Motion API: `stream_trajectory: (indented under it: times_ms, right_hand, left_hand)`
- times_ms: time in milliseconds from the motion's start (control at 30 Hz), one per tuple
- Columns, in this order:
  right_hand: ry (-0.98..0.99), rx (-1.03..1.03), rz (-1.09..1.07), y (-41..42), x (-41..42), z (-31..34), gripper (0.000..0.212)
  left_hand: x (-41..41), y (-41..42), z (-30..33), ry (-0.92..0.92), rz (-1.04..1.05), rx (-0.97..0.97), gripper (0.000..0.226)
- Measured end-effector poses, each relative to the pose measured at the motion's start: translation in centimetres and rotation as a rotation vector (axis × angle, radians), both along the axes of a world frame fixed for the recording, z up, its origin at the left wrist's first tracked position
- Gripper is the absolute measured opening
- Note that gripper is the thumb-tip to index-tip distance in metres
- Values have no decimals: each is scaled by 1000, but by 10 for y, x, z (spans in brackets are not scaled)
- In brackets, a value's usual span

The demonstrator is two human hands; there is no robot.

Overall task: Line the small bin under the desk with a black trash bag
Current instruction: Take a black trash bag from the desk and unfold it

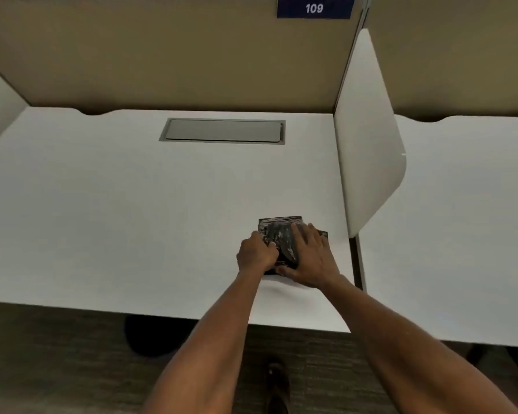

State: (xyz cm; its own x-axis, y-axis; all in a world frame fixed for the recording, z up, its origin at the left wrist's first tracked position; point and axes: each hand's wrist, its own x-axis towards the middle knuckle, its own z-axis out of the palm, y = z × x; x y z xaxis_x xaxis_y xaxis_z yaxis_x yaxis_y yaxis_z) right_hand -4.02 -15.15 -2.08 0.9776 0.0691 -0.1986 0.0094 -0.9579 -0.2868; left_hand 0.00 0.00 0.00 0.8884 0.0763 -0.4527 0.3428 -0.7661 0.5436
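Observation:
A folded stack of black trash bags point(277, 227) lies on the white desk point(117, 210), near its right front corner. My left hand point(256, 253) pinches the stack's left edge with curled fingers. My right hand point(310, 258) lies flat over the stack's right side, fingers spread, thumb under the near edge. A dark round shape, likely the small bin point(150, 336), shows in shadow under the desk's front edge, mostly hidden.
A grey cable hatch point(222, 131) sits at the desk's back. A tan partition with a blue "109" sign point(314, 8) rises behind. A white divider panel point(368, 138) separates a neighbouring desk point(449, 234) on the right. My shoe point(277, 383) stands on the carpet below.

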Motion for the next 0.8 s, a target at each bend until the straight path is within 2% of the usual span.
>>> stream_trajectory:
  times_ms: [167, 233, 333, 433, 533, 667, 733, 800]
  right_hand:
    - [85, -42, 29, 5, -3, -29, 126]
    - [74, -33, 35, 6, -1, -33, 119]
    - [40, 6, 15, 3, -1, -33, 96]
    - [1, 133, -23, -2, -4, -24, 80]
    - [-73, 292, -60, -12, -6, -8, 73]
    - [-143, 475, -145, -22, -7, 25, 65]
    - [-156, 585, -206, -22, -11, 41, 50]
    - [-105, 724, -262, -20, -18, 59, 30]
  left_hand:
    - [-2, -12, -12, 91, 100, -57, 49]
    - [1, -17, -13, 73, 147, -101, 51]
    - [2, -19, -13, 53, 212, -176, 53]
    - [2, -16, -11, 12, 296, -341, 54]
    - [-1, -1, -1, -44, 339, -489, 52]
    - [-8, 36, 15, -135, 355, -570, 47]
    - [-16, 56, 23, -108, 320, -587, 49]
    - [-32, 73, 35, -51, 221, -606, 61]
